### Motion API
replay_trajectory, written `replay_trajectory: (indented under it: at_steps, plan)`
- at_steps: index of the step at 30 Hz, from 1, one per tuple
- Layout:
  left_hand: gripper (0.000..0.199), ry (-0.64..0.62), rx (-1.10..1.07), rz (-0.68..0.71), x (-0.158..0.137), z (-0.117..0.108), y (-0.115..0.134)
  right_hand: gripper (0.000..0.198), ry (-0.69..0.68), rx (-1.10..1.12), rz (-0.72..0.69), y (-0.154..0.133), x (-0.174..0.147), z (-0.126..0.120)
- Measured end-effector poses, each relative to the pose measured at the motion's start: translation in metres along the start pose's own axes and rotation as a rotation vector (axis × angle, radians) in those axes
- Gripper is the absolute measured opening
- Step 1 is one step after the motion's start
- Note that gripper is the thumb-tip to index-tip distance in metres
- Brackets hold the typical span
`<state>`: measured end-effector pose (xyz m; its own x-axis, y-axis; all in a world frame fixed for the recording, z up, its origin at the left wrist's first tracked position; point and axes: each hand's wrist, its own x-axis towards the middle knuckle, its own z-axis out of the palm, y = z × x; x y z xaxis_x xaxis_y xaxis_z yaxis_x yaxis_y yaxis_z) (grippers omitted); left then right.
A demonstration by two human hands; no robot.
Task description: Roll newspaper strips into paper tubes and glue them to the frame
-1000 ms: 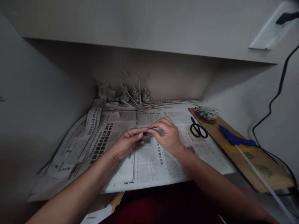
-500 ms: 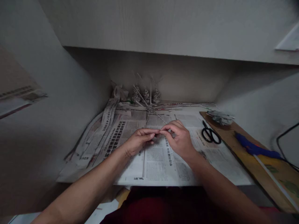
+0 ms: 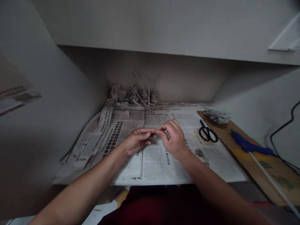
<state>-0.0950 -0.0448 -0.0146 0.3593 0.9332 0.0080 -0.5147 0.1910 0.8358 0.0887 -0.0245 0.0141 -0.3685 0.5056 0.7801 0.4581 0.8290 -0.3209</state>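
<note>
My left hand and my right hand meet fingertip to fingertip above the newspaper covering the table. On the left, the thumb lies along the extended index finger, with the other fingers curled. The right thumb and index finger pinch together at the left fingertips. Whatever they hold is too small or hidden to make out. Just beyond the hands lies a piece of joined paper sticks, its sticks spreading outward. One stick runs toward my right hand; I cannot tell whether it touches.
Black scissors lie to the right, beside a cardboard sheet bearing a blue glue gun and a crumpled grey bundle. Newspaper strips pile at left. Small woven paper pieces stand at the back, under an overhanging panel.
The whole view has shifted a little, so everything appears slightly further left. Both hands keep nearly the same pose, fingertips together.
</note>
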Motion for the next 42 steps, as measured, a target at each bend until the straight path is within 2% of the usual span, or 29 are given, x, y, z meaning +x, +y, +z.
replay_trajectory:
  at_steps: [8,12,15,19,22,24,28,30,32,34,35,39,41,42]
  plan:
    - [0.025,0.061,0.040,0.040,-0.001,0.000,0.002,0.006,-0.022,0.130,0.071,-0.008,-0.008,0.001]
    - [0.019,0.135,0.061,0.080,0.001,0.001,0.002,0.005,-0.051,0.229,0.103,-0.025,-0.010,-0.002]
    - [0.017,0.184,0.075,0.125,0.004,-0.002,0.001,0.008,-0.191,0.342,0.061,-0.047,-0.022,0.004]
    - [0.021,0.211,0.145,0.144,0.006,-0.006,0.000,0.022,-0.520,0.463,-0.135,-0.078,-0.048,0.021]
    - [0.024,0.216,0.215,0.160,0.006,-0.005,0.000,0.016,-0.715,0.450,-0.243,-0.093,-0.060,0.027]
    - [0.025,0.228,0.297,0.189,0.006,-0.004,0.001,0.011,-0.791,0.422,-0.270,-0.098,-0.062,0.027]
    - [0.035,0.272,0.419,0.268,0.007,-0.007,0.010,0.015,-0.861,0.396,-0.259,-0.101,-0.064,0.024]
    - [0.044,0.353,0.416,0.316,0.005,-0.009,0.017,0.018,-0.866,0.406,-0.214,-0.103,-0.066,0.022]
    - [0.042,0.390,0.415,0.347,-0.003,-0.006,0.022,0.018,-0.836,0.426,-0.162,-0.105,-0.069,0.019]
    - [0.028,0.301,0.416,0.322,-0.017,0.005,0.022,0.020,-0.761,0.443,-0.129,-0.107,-0.071,0.015]
    - [0.028,0.215,0.396,0.286,-0.026,0.013,0.019,0.022,-0.709,0.446,-0.127,-0.107,-0.071,0.013]
    - [0.056,-0.154,0.302,-0.041,-0.072,0.043,-0.005,0.034,-0.459,0.428,-0.216,-0.108,-0.065,0.002]
    - [0.058,-0.204,0.416,-0.195,-0.095,0.044,-0.012,0.027,-0.398,0.439,-0.254,-0.108,-0.061,-0.005]
    - [0.056,-0.142,0.485,-0.236,-0.105,0.041,-0.011,0.018,-0.398,0.457,-0.265,-0.108,-0.059,-0.008]
